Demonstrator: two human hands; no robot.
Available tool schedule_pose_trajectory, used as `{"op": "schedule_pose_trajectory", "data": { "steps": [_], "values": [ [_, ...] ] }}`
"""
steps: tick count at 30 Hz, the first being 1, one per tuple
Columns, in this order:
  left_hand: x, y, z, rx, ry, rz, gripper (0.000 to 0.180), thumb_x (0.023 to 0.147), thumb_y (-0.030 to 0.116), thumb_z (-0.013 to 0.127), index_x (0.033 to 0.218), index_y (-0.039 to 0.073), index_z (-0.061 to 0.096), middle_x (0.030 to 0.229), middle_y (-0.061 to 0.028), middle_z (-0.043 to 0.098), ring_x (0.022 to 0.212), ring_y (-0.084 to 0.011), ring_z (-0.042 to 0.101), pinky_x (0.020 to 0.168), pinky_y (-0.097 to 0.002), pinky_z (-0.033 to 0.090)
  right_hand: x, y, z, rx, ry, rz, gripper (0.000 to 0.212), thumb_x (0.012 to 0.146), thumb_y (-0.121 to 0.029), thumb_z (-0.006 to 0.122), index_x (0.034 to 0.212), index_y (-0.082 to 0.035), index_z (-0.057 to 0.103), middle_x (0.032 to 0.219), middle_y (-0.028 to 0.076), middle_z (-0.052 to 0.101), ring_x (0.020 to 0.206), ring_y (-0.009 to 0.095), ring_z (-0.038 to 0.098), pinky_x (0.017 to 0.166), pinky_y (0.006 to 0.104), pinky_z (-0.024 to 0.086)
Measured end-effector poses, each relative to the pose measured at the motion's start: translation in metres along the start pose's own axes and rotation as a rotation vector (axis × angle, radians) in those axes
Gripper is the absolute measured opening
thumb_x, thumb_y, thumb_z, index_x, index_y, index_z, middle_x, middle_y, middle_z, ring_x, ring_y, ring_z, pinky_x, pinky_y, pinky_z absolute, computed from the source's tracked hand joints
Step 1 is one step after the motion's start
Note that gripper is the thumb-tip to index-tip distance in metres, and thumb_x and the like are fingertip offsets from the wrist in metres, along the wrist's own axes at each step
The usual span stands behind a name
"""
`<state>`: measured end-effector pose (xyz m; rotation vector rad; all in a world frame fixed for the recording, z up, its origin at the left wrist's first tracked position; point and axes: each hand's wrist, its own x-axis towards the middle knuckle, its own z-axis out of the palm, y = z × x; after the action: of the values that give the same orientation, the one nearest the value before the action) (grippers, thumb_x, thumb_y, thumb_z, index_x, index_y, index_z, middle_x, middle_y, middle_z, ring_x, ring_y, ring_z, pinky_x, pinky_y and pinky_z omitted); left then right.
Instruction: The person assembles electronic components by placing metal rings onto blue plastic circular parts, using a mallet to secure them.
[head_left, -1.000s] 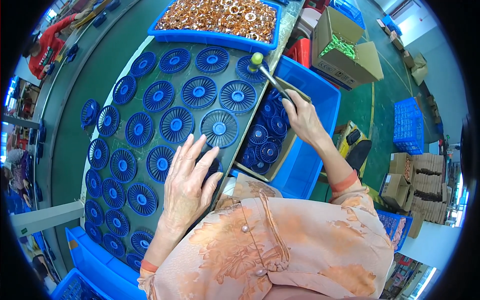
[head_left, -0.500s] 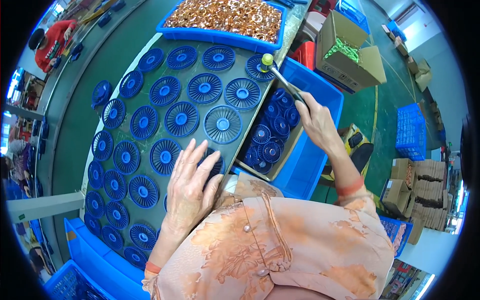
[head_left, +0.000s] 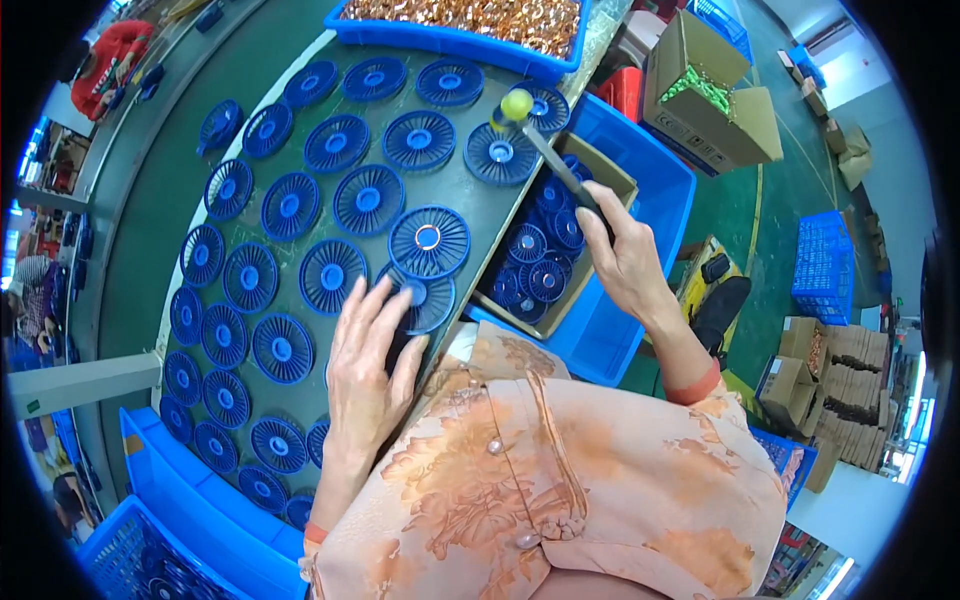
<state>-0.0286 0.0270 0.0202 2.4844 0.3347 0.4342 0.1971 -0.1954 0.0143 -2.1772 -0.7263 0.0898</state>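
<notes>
Fingers spread and stretched forward, my left hand point(head_left: 368, 375) rests over the near edge of the work table, its fingertips at a round blue slatted grille point(head_left: 432, 306). Overlapping that grille is another blue grille with a copper-coloured ring at its hub point(head_left: 428, 238). My right hand point(head_left: 628, 260) is closed round the dark grip of a small mallet point(head_left: 550, 150). The mallet's yellow head point(head_left: 516, 104) is blurred and hovers above the grilles at the table's right edge. Part of the grille under my left hand is hidden.
Many more blue grilles point(head_left: 289, 205) lie in rows on the green table. Copper-coloured rings fill a blue tray point(head_left: 450, 42) at the far end. To the right, a cardboard box of blue parts point(head_left: 545, 245) sits in a blue bin point(head_left: 650, 190). Another carton point(head_left: 715, 130) holds green pieces.
The mallet head has lifted and swung left from the far right grille. Near my left hand, a ringed grille now overlaps its neighbour. The view has shifted slightly.
</notes>
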Motion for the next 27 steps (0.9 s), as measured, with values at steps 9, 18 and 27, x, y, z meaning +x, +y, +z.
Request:
{"op": "schedule_pose_trajectory", "data": {
  "steps": [9, 18, 27],
  "values": [
    [0.058, 0.003, 0.027, 0.333, 0.077, 0.096, 0.07, 0.084, 0.036, 0.082, 0.137, -0.002, 0.058, 0.134, -0.0251, 0.062, 0.129, -0.04, 0.056, 0.112, -0.0499, 0.043, -0.009, 0.018, -0.011, -0.297, -0.062, 0.159, 0.025, 0.106, -0.024, 0.057, 0.125, -0.009, 0.06, 0.084, 0.028, 0.066, 0.086, 0.051, 0.066, 0.067, 0.053, 0.05],
    [0.085, 0.016, 0.028, 0.303, -0.042, 0.025, 0.065, 0.078, 0.025, 0.087, 0.133, 0.004, 0.06, 0.106, -0.0142, 0.067, 0.109, -0.0323, 0.062, 0.089, -0.0432, 0.053, -0.042, 0.039, -0.026, -0.158, 0.043, 0.215, 0.029, 0.107, -0.026, 0.058, 0.125, -0.005, 0.064, 0.069, 0.009, 0.053, 0.061, 0.015, 0.048, 0.057, 0.0342, 0.041],
    [0.124, 0.011, 0.074, 0.387, -0.052, 0.322, 0.051, 0.087, 0.024, 0.077, 0.134, 0.013, 0.063, 0.111, -0.008, 0.069, 0.111, -0.0289, 0.065, 0.096, -0.0424, 0.053, -0.036, 0.022, -0.011, 0.063, -0.043, 0.186, 0.026, 0.107, -0.021, 0.061, 0.127, -0.004, 0.064, 0.075, -0.002, 0.052, 0.067, 0.006, 0.043, 0.058, 0.0263, 0.037]
  ]
}}
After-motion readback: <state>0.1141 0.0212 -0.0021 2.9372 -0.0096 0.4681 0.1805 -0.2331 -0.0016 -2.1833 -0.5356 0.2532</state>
